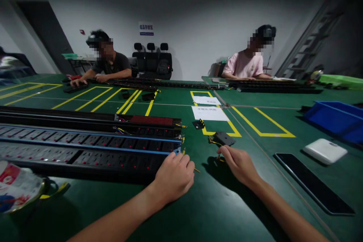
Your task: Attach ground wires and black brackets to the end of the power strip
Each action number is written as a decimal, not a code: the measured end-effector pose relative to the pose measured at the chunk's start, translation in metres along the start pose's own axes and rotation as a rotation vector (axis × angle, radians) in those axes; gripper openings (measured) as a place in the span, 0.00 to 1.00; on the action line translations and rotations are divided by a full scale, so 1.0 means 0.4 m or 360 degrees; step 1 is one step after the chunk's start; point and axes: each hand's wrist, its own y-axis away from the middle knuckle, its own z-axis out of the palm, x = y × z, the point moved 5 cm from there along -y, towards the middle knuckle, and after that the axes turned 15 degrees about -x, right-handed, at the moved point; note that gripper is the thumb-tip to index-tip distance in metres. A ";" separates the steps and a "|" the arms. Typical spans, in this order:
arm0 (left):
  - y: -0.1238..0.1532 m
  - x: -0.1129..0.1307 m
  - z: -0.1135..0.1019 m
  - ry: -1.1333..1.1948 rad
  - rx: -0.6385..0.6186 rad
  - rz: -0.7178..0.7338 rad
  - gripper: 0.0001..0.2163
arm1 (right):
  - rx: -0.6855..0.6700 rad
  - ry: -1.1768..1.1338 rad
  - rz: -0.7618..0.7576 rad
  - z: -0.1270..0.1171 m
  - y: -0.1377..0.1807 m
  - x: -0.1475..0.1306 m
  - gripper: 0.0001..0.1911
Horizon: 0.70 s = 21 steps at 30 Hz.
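My left hand is curled closed at the right end of the nearest black power strip. A thin brown wire sticks out past its fingers; the rest of it is hidden. My right hand is closed in a pinch just in front of a small black module with yellowish wires at its left side. Below those fingertips a small brassy piece shows, too small to name. Farther back lies a black bracket-like part.
More strips, one with a blue edge, lie behind the nearest one. A printed can stands at left. A phone, white box and blue bin are at right. Two people work across the table.
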 end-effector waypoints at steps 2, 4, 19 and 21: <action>0.001 -0.001 0.002 0.0008 0.0033 -0.0002 0.05 | 0.0021 -0.0041 0.0007 0.002 0.005 0.001 0.34; 0.001 -0.002 0.003 0.0026 0.0032 -0.0013 0.05 | 0.0057 -0.0086 0.0026 0.000 0.009 0.003 0.34; 0.002 -0.003 0.004 0.0060 -0.0007 -0.0013 0.06 | 0.0054 -0.0138 0.0003 -0.007 -0.001 -0.004 0.32; 0.002 -0.002 0.005 0.0051 0.0004 -0.0010 0.06 | 0.0006 -0.0146 -0.0009 -0.007 -0.002 -0.003 0.31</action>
